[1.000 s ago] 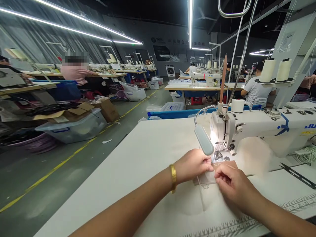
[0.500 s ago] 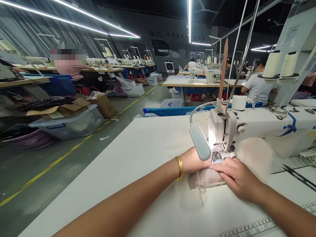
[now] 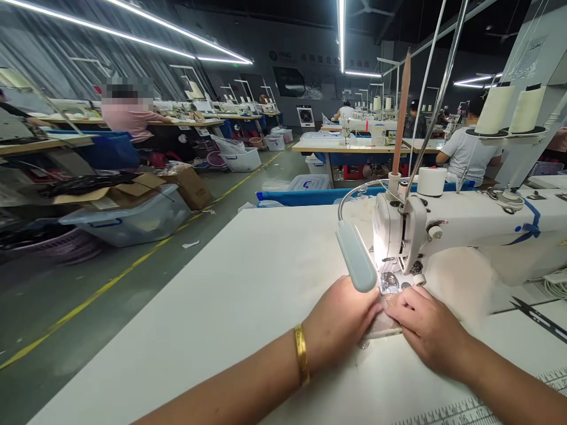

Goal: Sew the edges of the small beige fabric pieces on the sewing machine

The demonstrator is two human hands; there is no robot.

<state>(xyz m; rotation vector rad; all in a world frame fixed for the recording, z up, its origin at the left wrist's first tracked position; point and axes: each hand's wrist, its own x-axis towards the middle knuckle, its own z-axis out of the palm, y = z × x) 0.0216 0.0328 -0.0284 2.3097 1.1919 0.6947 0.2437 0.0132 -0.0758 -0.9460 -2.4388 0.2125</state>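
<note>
A white sewing machine (image 3: 478, 215) stands on the right of the white table, its needle area lit. Just in front of the presser foot (image 3: 390, 282) lies a small piece of sheer, pale pink fabric (image 3: 384, 326). My left hand (image 3: 339, 316), with a gold bangle at the wrist, pinches the fabric's left side; its fingertips are partly hidden. From the right, my right hand (image 3: 429, 324) has curled fingers gripping the fabric close to the foot. A grey lamp head (image 3: 357, 257) hangs above my left hand and covers part of it.
Black thread snips (image 3: 538, 319) lie right of my right hand. A clear ruler (image 3: 469, 410) runs along the table's near edge. Two thread cones (image 3: 494, 109) stand behind the machine. Beyond the table, an aisle with a yellow line (image 3: 110, 283) passes plastic bins (image 3: 133, 215) and seated co-workers.
My left hand has drawn back toward me from beside the presser foot and now closes over the fabric's left part. My right hand has stayed nearly in place.
</note>
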